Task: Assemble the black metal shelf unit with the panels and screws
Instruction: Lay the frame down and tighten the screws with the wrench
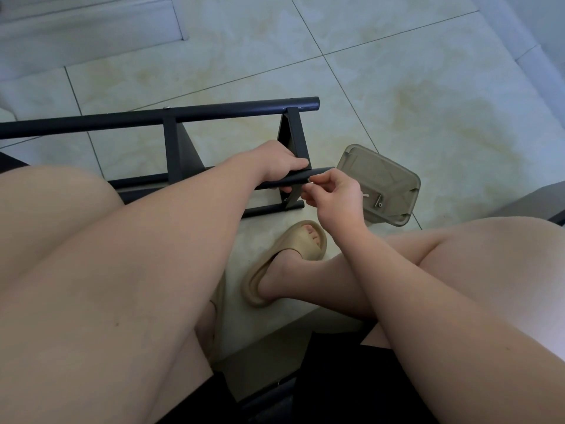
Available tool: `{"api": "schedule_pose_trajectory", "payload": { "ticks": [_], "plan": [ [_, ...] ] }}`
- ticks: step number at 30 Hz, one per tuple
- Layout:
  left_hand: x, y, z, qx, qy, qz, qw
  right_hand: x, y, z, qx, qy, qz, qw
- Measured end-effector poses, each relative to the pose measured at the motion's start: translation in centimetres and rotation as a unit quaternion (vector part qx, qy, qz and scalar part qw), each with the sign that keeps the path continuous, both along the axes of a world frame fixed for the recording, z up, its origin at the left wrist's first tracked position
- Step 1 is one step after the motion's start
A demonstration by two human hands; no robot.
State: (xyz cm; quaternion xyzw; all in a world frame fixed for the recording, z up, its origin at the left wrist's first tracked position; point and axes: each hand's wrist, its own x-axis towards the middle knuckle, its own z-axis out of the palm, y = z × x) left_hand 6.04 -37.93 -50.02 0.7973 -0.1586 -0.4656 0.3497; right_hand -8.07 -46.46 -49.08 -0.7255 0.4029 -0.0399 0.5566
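The black metal shelf unit (171, 116) lies on its side on the tiled floor, with round tubes and flat black panels (175, 148) joined across them. My left hand (279, 165) grips the end of the near tube (315, 172), fingers curled round it by the end panel (295, 133). My right hand (333, 194) pinches a small silver screw (310, 182) between thumb and forefinger, right at the tube's side near its end. A lower tube (269, 209) runs beneath.
A translucent plastic tray (394, 172) sits on the floor just right of my right hand, with a few silver screws (378, 201) in it. My knees and a foot in a beige slipper (287, 264) fill the foreground. A white step (91, 29) rises at top left.
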Motion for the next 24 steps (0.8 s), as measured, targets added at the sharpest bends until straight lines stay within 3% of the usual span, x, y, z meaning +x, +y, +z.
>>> {"api": "schedule_pose_trajectory", "payload": {
  "ticks": [8,16,20,24],
  "plan": [
    [0.0,0.0,-0.2,-0.003,0.009,0.0,1.0,0.5,0.2,0.2,0.092,-0.022,-0.07,0.993],
    [-0.1,-0.1,-0.3,-0.006,-0.004,0.011,1.0,1.3,-1.6,0.1,0.007,0.061,0.018,0.998],
    [-0.2,-0.2,-0.7,-0.009,-0.041,0.033,0.999,2.2,-2.8,0.4,0.006,0.07,0.077,0.995],
    [0.7,-0.1,-0.8,-0.002,-0.091,0.042,0.995,4.0,-3.4,0.4,-0.069,0.096,0.143,0.983]
  ]
}}
